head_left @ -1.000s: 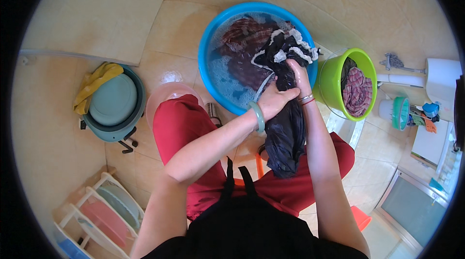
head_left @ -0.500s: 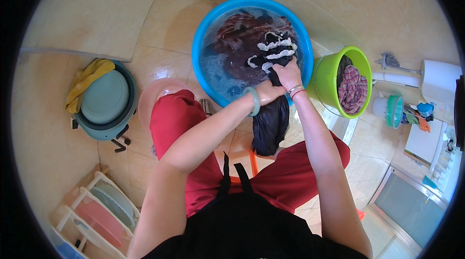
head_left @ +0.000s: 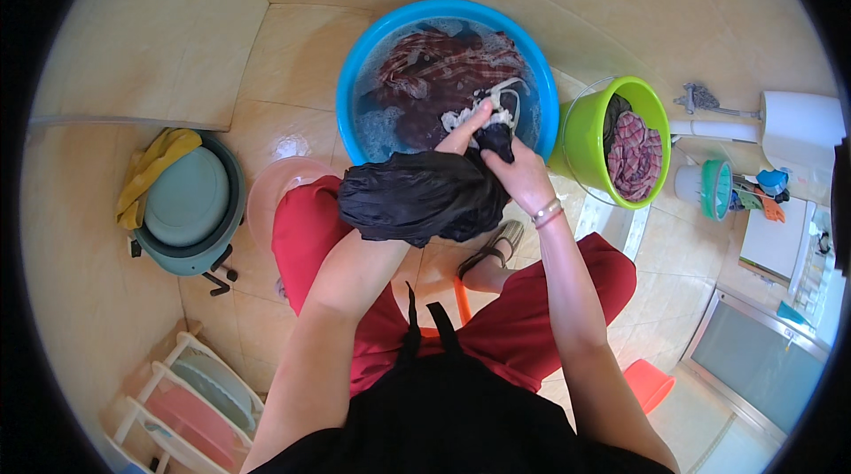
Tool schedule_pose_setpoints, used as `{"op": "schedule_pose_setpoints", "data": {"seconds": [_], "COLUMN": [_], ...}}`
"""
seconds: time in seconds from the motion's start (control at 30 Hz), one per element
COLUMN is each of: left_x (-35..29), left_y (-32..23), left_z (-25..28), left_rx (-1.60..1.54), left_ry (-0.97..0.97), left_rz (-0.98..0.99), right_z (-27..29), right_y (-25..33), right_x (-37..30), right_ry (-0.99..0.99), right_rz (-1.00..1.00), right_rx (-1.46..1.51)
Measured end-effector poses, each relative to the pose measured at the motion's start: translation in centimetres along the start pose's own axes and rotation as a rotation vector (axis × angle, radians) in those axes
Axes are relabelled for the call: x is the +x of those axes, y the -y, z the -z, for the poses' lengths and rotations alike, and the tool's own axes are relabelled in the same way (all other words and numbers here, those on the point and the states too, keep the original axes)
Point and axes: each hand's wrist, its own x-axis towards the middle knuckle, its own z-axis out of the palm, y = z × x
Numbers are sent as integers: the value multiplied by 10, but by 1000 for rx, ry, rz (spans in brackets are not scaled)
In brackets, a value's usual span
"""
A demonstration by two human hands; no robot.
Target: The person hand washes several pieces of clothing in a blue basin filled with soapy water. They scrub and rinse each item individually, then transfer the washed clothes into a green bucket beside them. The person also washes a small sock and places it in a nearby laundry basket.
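Both hands grip a wet black garment with white ruffled trim (head_left: 417, 199) over the near edge of a blue basin (head_left: 347, 88). My left hand (head_left: 466, 128) shows only a few fingers beside the trim. The garment's dark body drapes over its wrist and hides the rest. My right hand (head_left: 521, 177) closes round the bunched cloth just below the white part. Inside the basin, striped reddish-brown clothing (head_left: 443, 66) soaks in bluish, sudsy water.
A lime green bucket (head_left: 581, 133) with a pink checked cloth (head_left: 636, 155) stands right of the basin. At left are a pink basin (head_left: 266, 195) and a grey-green tub (head_left: 235, 208) with a yellow cloth (head_left: 155, 172). A rack (head_left: 168, 385) holds more basins.
The garment's black body, which hung down below my hands, now lies to the left across my left wrist. Its white trim has bunched up between my hands.
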Motion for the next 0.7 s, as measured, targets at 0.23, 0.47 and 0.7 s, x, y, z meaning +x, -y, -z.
{"op": "schedule_pose_setpoints", "data": {"seconds": [0.23, 0.47, 0.7], "left_x": [25, -1, -25], "left_y": [6, 14, 13], "left_z": [19, -6, -28], "left_rx": [399, 360, 398], "left_ry": [-306, -223, -196], "left_rz": [-126, -265, -263], "right_z": [5, -31, -49], "right_y": [-79, -92, -152], "right_x": [-7, 48, 129], "right_ry": [-74, 342, 533], "right_rz": [-473, -218, -127], "right_rx": [1311, 1665, 1568]}}
